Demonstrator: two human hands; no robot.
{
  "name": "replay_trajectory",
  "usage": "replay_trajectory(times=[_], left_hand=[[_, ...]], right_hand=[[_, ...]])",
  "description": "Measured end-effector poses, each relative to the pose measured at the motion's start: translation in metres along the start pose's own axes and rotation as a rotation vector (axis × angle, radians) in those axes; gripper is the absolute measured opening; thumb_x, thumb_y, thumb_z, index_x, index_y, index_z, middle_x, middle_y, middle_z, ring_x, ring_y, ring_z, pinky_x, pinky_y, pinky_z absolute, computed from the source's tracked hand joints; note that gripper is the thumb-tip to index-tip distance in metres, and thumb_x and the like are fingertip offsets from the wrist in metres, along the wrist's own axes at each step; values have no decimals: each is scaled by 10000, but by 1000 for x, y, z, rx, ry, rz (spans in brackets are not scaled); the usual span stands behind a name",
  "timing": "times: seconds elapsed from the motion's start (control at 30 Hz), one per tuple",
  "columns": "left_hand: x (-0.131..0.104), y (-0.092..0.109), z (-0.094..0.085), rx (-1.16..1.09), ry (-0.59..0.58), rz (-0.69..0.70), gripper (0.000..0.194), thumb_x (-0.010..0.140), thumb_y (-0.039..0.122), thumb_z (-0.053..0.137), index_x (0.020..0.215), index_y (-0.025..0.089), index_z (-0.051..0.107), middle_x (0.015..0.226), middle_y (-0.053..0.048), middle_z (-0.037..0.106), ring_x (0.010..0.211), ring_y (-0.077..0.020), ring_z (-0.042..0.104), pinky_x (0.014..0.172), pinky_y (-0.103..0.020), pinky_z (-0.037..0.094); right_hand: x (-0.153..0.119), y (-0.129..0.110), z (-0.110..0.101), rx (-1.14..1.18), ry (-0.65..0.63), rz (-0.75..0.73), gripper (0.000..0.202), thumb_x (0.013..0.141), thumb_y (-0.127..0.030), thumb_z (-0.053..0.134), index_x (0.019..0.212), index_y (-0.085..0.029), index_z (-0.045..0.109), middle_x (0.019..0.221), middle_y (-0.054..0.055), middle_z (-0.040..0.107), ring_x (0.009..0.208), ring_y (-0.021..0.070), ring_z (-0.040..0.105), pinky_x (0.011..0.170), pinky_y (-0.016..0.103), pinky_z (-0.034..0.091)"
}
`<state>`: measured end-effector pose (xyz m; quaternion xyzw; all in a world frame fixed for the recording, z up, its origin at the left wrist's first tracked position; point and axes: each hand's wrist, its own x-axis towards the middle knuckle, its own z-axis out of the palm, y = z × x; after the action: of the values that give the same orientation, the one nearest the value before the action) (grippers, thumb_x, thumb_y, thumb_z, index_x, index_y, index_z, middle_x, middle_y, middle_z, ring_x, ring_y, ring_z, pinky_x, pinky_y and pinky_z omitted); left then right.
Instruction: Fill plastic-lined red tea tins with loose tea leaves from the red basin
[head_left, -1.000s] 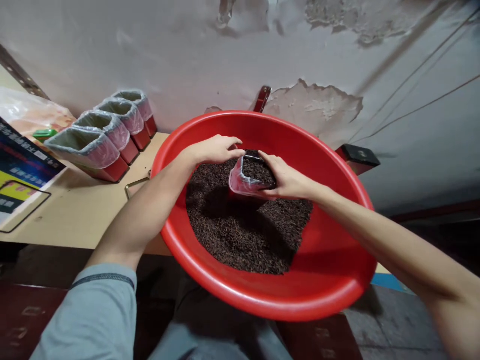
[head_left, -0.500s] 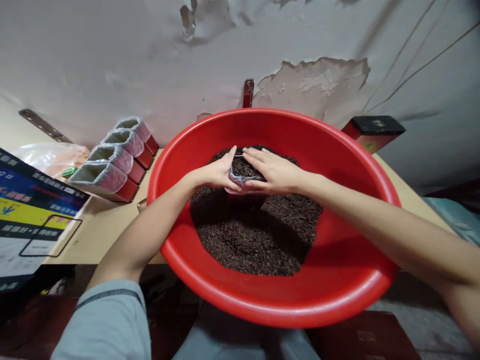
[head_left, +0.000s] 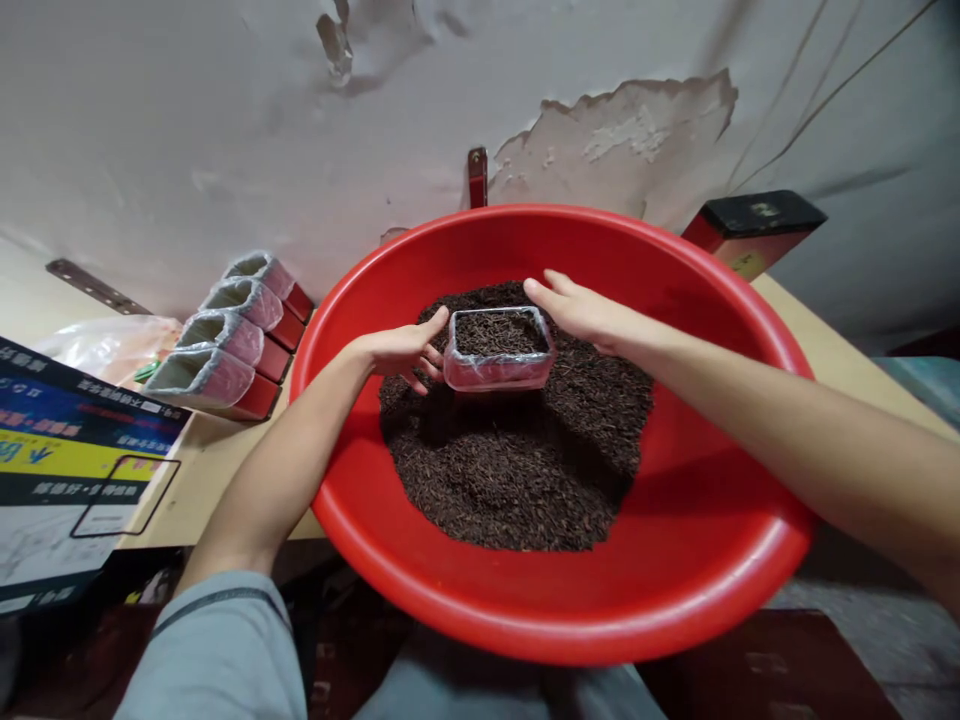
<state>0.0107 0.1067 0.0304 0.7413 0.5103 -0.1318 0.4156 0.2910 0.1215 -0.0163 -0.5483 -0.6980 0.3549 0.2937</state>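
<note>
A small rectangular tin [head_left: 498, 376], lined with a clear plastic bag folded over its rim, stands in a heap of dark loose tea leaves [head_left: 517, 490]. Leaves fill it close to the top. The heap lies in a wide red plastic basin [head_left: 720, 590]. Just left of the tin is my left hand [head_left: 409, 352], fingers spread and holding nothing. My right hand [head_left: 581, 310] hovers at the tin's right far corner, also open, with some fingers hidden behind the hand. The tin's lower part is in shadow.
Several red tins [head_left: 217, 380] with plastic liners stand in a row on the wooden table [head_left: 180, 490] at left. Beside them lie a clear plastic bag [head_left: 105, 345] and a printed box [head_left: 67, 450]. A black-topped red tin [head_left: 757, 225] stands right of the basin, near the peeling wall [head_left: 615, 120].
Both hands have come away from the filled tin, the left moving left and the right moving right. Its plastic-lined rim now shows fully. The view has shifted slightly.
</note>
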Motion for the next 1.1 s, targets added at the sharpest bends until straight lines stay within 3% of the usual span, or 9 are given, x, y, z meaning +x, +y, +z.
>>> replay_trajectory(times=[0.1, 0.17, 0.33, 0.43, 0.67, 0.73, 0.9, 1.0, 1.1], left_hand=[[3, 4, 4, -235, -54, -12, 807, 1050, 691, 94, 1638, 210, 366, 1424, -187, 695, 1207, -285, 692, 996, -431, 554], [5, 5, 7, -340, 19, -11, 719, 1080, 637, 139, 1609, 226, 402, 1428, -168, 692, 1184, -259, 693, 952, -409, 575], [7, 9, 6, -728, 410, 109, 436, 956, 252, 667, 1384, 185, 620, 1042, -96, 749, 752, -115, 656, 648, -239, 522], [2, 20, 0, -971, 580, 203, 391, 708, 7, 745, 1077, 129, 710, 694, 27, 596, 509, -55, 490, 460, -190, 334], [-27, 9, -36, -1136, 1084, 459, 440, 591, -39, 659, 956, 205, 683, 745, 78, 550, 511, -34, 446, 456, -160, 338], [-34, -6, -39, -985, 1063, 370, 462, 586, 7, 733, 1002, 204, 694, 850, 44, 622, 568, -47, 519, 456, -160, 333], [-21, -13, -21, -521, 412, 343, 584, 539, 185, 923, 1096, 167, 747, 968, -70, 747, 658, -108, 608, 563, -222, 463], [0, 4, -8, -391, 442, 553, 444, 620, 294, 890, 1029, 164, 777, 985, -71, 777, 813, -164, 683, 795, -309, 560], [14, 20, 2, -208, 626, 550, 236, 704, 292, 809, 882, 139, 793, 880, -50, 783, 852, -203, 715, 843, -324, 558]], right_hand=[[2, 5, -1, 167, -277, 313, 644, 865, -857, 572, 1011, -267, 784, 936, 155, 809, 920, 384, 782, 876, 667, 627], [1, 4, 1, 240, -323, 318, 533, 802, -791, 731, 849, -260, 762, 803, 128, 782, 765, 329, 763, 747, 593, 651], [1, -7, -6, 536, -186, 227, 333, 641, -321, 971, 878, -230, 755, 773, 72, 740, 660, 240, 696, 599, 437, 621], [0, -19, -20, 726, -47, 230, 550, 581, -59, 876, 1076, -249, 731, 847, 21, 741, 665, 177, 680, 549, 317, 578], [-1, -18, -68, 956, 133, -52, 403, 722, -51, 712, 1075, -229, 639, 777, -58, 633, 605, 72, 576, 528, 220, 459], [-1, -6, -81, 826, 71, -82, 424, 734, -63, 719, 1115, -236, 654, 877, -38, 699, 706, 84, 640, 636, 248, 513], [2, 9, -56, 306, -524, -198, 786, 664, -360, 891, 1393, -216, 635, 1411, 107, 704, 1294, 283, 649, 1162, 480, 487], [5, -2, -15, 225, -556, -360, 888, 708, -484, 859, 1502, -202, 577, 1544, 127, 612, 1405, 324, 581, 1240, 502, 411], [7, -17, 13, 102, -401, -417, 772, 762, -495, 823, 1453, -212, 627, 1463, 128, 672, 1313, 327, 649, 1224, 548, 417]])
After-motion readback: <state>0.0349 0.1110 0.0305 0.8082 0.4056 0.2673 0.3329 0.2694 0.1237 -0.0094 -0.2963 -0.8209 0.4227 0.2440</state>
